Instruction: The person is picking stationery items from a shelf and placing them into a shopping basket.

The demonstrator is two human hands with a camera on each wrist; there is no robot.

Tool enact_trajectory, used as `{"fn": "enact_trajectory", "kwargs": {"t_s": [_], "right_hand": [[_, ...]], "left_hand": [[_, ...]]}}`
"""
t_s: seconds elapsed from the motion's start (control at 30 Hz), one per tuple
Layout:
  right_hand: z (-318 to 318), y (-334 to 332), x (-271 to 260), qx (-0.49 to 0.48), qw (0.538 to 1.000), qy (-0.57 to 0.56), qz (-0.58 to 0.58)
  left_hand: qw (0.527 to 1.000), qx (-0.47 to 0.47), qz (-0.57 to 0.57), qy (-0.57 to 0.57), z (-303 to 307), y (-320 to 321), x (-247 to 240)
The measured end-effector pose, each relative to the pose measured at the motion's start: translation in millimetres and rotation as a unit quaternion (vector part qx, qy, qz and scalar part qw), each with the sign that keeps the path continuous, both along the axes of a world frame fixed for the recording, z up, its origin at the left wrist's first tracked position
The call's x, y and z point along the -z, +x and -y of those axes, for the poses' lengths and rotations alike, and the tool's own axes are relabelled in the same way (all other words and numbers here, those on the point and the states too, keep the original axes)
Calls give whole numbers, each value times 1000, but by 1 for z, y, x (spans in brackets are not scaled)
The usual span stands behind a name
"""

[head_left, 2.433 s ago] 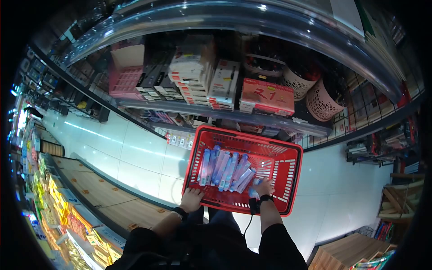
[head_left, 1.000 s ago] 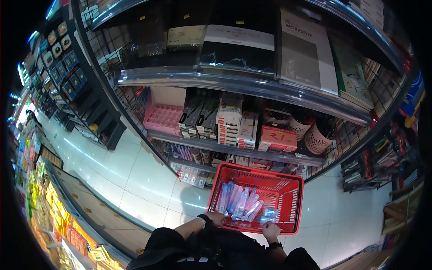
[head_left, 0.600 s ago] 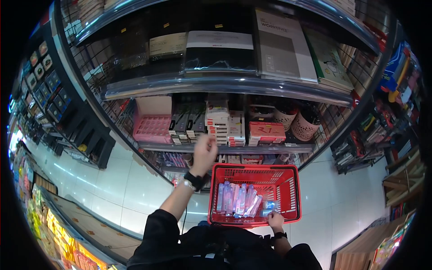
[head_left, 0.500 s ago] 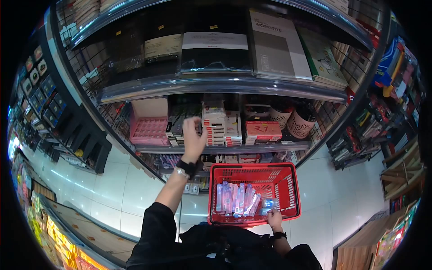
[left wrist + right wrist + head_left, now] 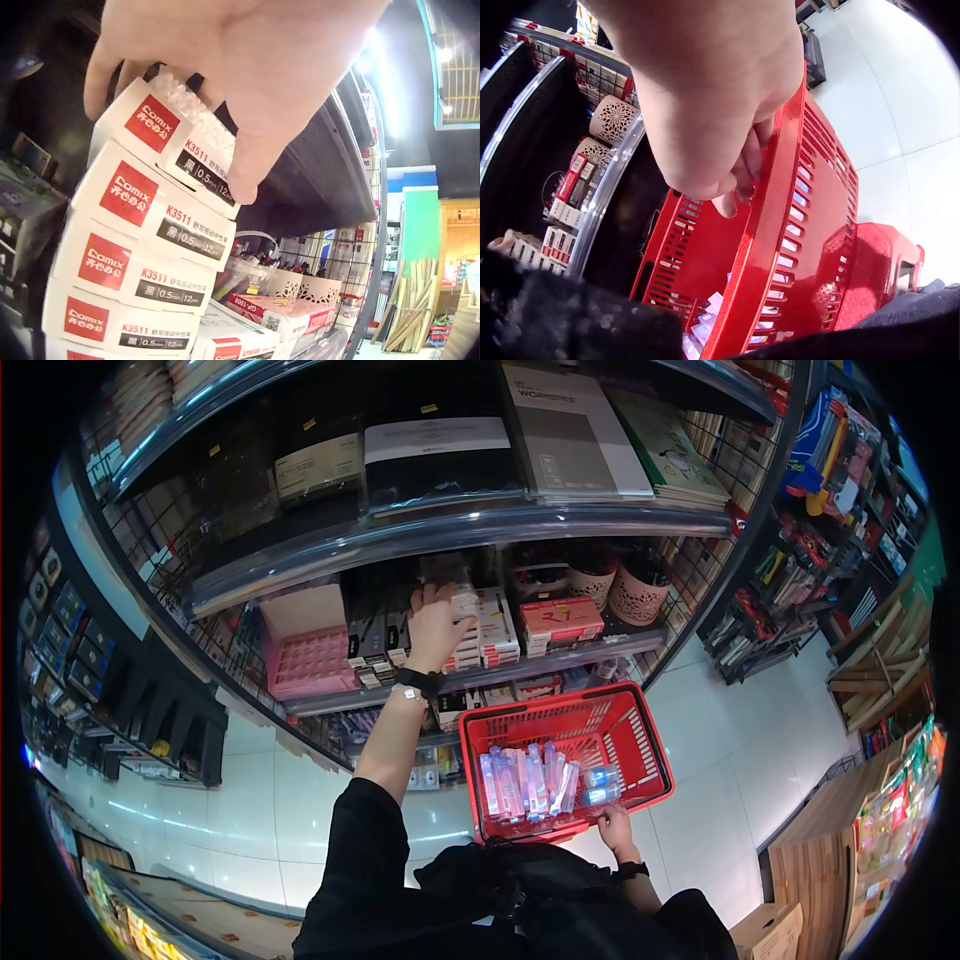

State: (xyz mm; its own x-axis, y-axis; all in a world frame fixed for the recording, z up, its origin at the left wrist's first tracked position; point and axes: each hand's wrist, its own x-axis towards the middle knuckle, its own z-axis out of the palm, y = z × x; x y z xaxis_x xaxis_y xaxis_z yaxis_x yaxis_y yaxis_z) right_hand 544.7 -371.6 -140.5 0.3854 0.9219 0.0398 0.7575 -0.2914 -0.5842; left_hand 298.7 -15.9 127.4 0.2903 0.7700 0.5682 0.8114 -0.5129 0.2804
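Note:
My left hand [image 5: 432, 628] is up at the shelf, at the top of a stack of white pen boxes [image 5: 465, 652]. In the left wrist view, its thumb lies along the right side of the top pen box [image 5: 154, 126] and its fingers come over the far left side, gripping it. Clear bubbly wrap and dark tips show in the top of that box. My right hand [image 5: 614, 828] holds the near rim of a red shopping basket [image 5: 560, 707], fingers hooked inside. Slim lilac packs [image 5: 535, 780] and blue-and-clear packs [image 5: 602, 780] lie in the basket.
Right of the stack stand a red box [image 5: 562, 620] and pink lattice pots [image 5: 638, 592]. A pink compartment tray [image 5: 308, 663] is at the left. Notebooks [image 5: 440, 458] fill the shelf above, whose front edge [image 5: 470, 533] overhangs. Wire mesh flanks the unit.
My left hand has left the basket rim and reached up to the pen boxes. My right hand moved from inside the basket to its near rim, leaving a blue pack in the basket.

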Motion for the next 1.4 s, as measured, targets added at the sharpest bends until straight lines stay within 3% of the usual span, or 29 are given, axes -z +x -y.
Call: {"fn": "enact_trajectory", "kwargs": {"t_s": [0.3, 0.37, 0.4, 0.53, 0.6, 0.67, 0.73, 0.8, 0.87, 0.93, 1.0, 1.13, 1.2, 1.23, 1.27, 1.33, 1.37, 1.4], "right_hand": [[13, -10, -10, 8, 999, 46, -23], [12, -13, -18, 14, 997, 40, -57], [12, -13, -22, 18, 995, 34, -91], [-1, -25, -75, 20, 993, -23, -115], [-14, -35, -110, -33, 984, -36, -170], [-26, -47, -138, -70, 966, -1, -248], [-38, -62, -152, -79, 936, 81, -334], [-46, -74, -164, -74, 921, 113, -365], [-47, -75, -168, -70, 905, 145, -394], [-45, -73, -168, -45, 796, 144, -586], [-39, -64, -170, -25, 817, 101, -567], [-35, -47, -159, -20, 849, 174, -498], [-32, -29, -151, 40, 878, 230, -418], [-32, -24, -158, 67, 884, 240, -395], [-31, -20, -161, 100, 884, 250, -382], [-24, -4, -148, 158, 928, 226, -251], [-21, 2, -146, 156, 928, 228, -251], [-19, 7, -144, 141, 959, 189, -160]], "left_hand": [[996, 55, 67, 17, -2, -11, 5], [984, 80, 89, 130, -1, -15, 10], [984, 84, 88, 129, -1, -19, 12], [942, 91, 259, 192, 35, -25, -1], [931, 92, 340, 91, 61, -20, 4], [857, 212, 454, -122, 97, -6, 11], [841, 257, 405, -251, 126, 9, 37], [769, 322, 401, -379, 161, 24, 48], [735, 351, 382, -437, 179, 35, 71], [688, 379, 380, -488, 188, 41, 83], [674, 396, 354, -514, 187, 43, 87], [665, 424, 339, -512, 183, 51, 88], [746, 383, 314, -446, 179, 53, 103], [775, 370, 242, -451, 175, 47, 109], [775, 370, 242, -452, 172, 40, 121], [860, 347, -89, -364, 172, 21, 151], [861, 318, -200, -343, 180, 9, 167], [852, 282, -307, -316, 188, -2, 184]]}}
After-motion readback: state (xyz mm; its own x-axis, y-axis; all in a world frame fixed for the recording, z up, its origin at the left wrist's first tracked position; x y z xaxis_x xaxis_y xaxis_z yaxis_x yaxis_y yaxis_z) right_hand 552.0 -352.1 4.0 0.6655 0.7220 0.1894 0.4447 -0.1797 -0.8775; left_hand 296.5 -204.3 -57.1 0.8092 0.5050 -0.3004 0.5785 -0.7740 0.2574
